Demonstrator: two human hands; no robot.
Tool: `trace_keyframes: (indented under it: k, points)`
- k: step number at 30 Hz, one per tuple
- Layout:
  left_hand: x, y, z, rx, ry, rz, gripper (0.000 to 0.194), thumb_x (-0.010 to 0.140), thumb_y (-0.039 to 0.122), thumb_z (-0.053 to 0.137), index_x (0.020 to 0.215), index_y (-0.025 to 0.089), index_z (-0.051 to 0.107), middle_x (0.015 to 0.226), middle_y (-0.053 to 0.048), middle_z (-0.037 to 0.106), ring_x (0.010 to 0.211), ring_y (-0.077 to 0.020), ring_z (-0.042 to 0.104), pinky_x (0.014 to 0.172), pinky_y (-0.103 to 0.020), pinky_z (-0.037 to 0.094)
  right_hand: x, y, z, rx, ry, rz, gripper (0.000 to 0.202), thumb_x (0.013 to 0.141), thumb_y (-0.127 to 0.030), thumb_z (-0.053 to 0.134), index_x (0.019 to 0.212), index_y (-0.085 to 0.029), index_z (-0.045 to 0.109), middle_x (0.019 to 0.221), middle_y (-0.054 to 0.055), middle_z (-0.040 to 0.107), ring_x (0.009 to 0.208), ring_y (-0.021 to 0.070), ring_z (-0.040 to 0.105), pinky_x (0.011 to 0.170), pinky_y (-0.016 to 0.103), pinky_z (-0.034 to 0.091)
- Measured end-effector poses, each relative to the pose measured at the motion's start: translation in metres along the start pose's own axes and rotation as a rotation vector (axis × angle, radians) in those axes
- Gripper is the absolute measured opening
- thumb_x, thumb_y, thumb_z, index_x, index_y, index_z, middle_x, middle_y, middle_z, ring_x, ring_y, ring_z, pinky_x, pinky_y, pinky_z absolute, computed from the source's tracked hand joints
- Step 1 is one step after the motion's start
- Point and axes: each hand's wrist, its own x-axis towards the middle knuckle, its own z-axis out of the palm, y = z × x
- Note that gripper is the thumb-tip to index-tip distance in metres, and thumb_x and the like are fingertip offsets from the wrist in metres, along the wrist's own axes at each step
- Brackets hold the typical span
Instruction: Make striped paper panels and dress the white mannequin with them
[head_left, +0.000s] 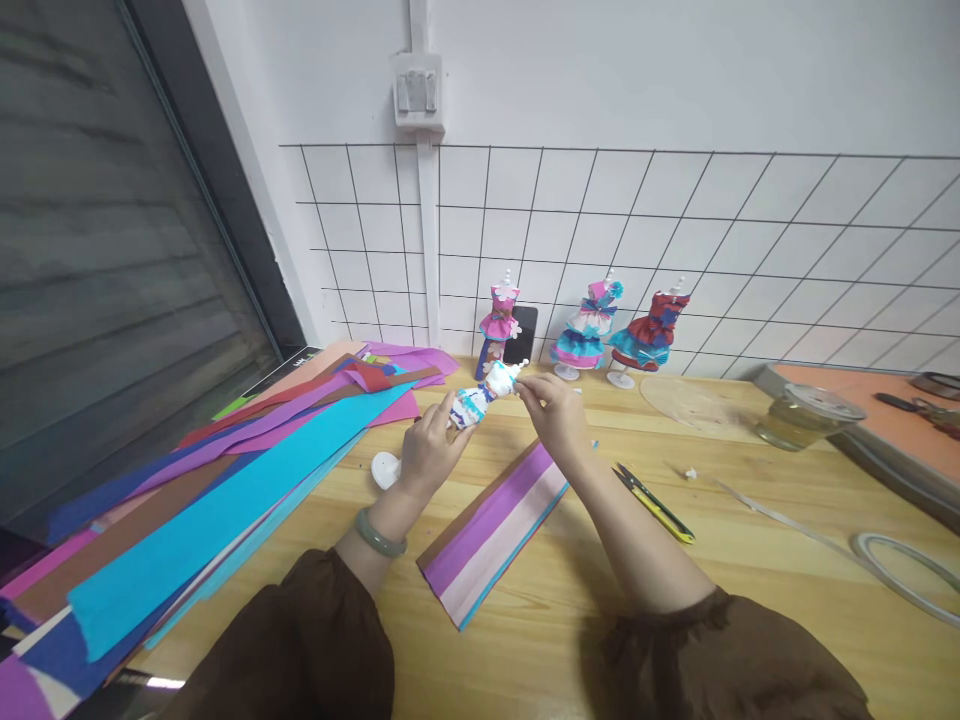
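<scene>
A small dress form (487, 390) in a white and blue dress lies tilted between my hands, its round white base (386, 470) beside my left wrist. My left hand (435, 440) is closed round the skirt end. At the bodice, the fingertips of my right hand (553, 408) are pinched together; whatever they hold is too small to make out. Below them, a stack of folded paper strips (495, 540) in brown, purple, pink and blue lies on the wooden table (525, 660).
Long coloured strips (247, 470) spread over the left side. Three dressed forms (585, 335) and a dark phone (521, 335) stand by the wall. Yellow and black snips (654, 503), a glass bowl (806, 418) and a tape roll (911, 575) lie at the right.
</scene>
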Motion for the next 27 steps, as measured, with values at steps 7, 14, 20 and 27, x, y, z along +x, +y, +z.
trace_keyframes:
  k: [7, 14, 20, 27]
  points:
    - [-0.001, 0.001, 0.003, -0.125, 0.006, -0.026, 0.052, 0.076, 0.035, 0.059, 0.123, 0.017, 0.045, 0.102, -0.011, 0.061, 0.093, -0.0212, 0.059, 0.08, -0.031, 0.047, -0.001, -0.001, -0.001, -0.251, -0.018, -0.061, 0.019, 0.089, -0.023, 0.037, 0.087, -0.019, 0.056, 0.085, 0.008, 0.06, 0.077, 0.02, 0.055, 0.064, 0.03, 0.041]
    - [0.0, -0.002, 0.012, -0.312, 0.024, -0.131, 0.051, 0.072, 0.033, 0.064, 0.119, 0.018, 0.05, 0.102, -0.01, 0.062, 0.092, -0.0207, 0.06, 0.08, -0.033, 0.051, 0.001, 0.002, 0.001, -0.052, -0.013, -0.053, 0.017, 0.089, -0.023, 0.036, 0.085, -0.018, 0.052, 0.087, 0.009, 0.055, 0.084, 0.0199, 0.053, 0.069, 0.031, 0.043]
    - [0.0, -0.004, 0.008, -0.276, 0.006, -0.114, 0.051, 0.075, 0.035, 0.061, 0.12, 0.016, 0.048, 0.102, -0.01, 0.062, 0.091, -0.0198, 0.06, 0.081, -0.031, 0.049, 0.002, -0.002, -0.002, 0.111, 0.028, -0.01, 0.018, 0.087, -0.026, 0.043, 0.085, -0.02, 0.059, 0.086, 0.007, 0.059, 0.081, 0.0185, 0.056, 0.073, 0.032, 0.044]
    - [0.001, -0.005, 0.0, -0.124, -0.013, -0.015, 0.051, 0.077, 0.035, 0.059, 0.123, 0.016, 0.046, 0.101, -0.012, 0.062, 0.091, -0.0208, 0.059, 0.08, -0.032, 0.047, 0.004, 0.001, -0.005, 0.075, -0.074, 0.007, 0.015, 0.086, -0.027, 0.045, 0.082, -0.021, 0.058, 0.084, 0.006, 0.058, 0.078, 0.0185, 0.055, 0.069, 0.031, 0.043]
